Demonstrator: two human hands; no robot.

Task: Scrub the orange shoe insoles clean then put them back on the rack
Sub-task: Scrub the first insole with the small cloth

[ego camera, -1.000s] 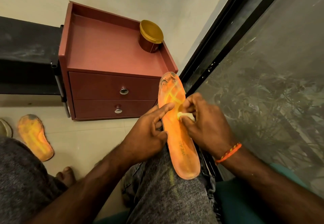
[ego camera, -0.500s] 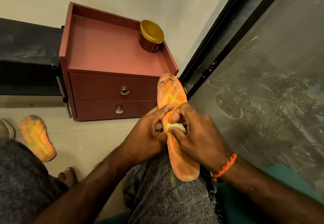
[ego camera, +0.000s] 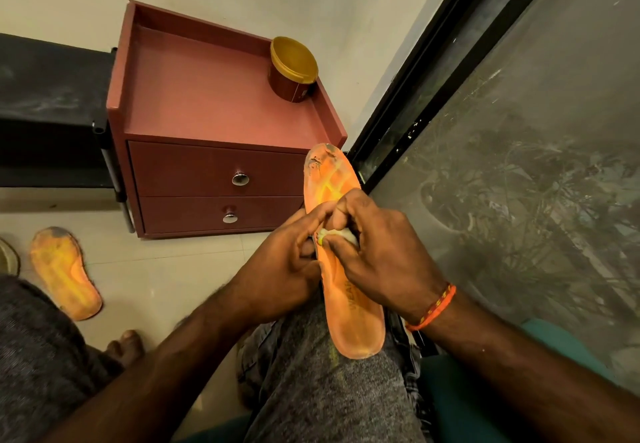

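Note:
An orange insole (ego camera: 353, 321) lies along my right thigh, its worn toe end pointing toward the cabinet. My left hand (ego camera: 280, 269) grips its left edge at the middle, forefinger stretched across the top. My right hand (ego camera: 377, 255) pinches a small white wad (ego camera: 337, 234) and presses it on the insole's middle. A second orange insole (ego camera: 64, 273) lies flat on the floor tiles at the left. A black rack (ego camera: 48, 113) stands at the far left against the wall.
A reddish two-drawer cabinet (ego camera: 214, 179) stands ahead with a gold-lidded jar (ego camera: 293, 68) on its top. A dark-framed glass door (ego camera: 502, 165) fills the right. My bare toes (ego camera: 126, 345) rest on the tiles.
My right hand with the white wad has slid leftward and back down the insole, closer to my left hand. The left hand keeps its hold.

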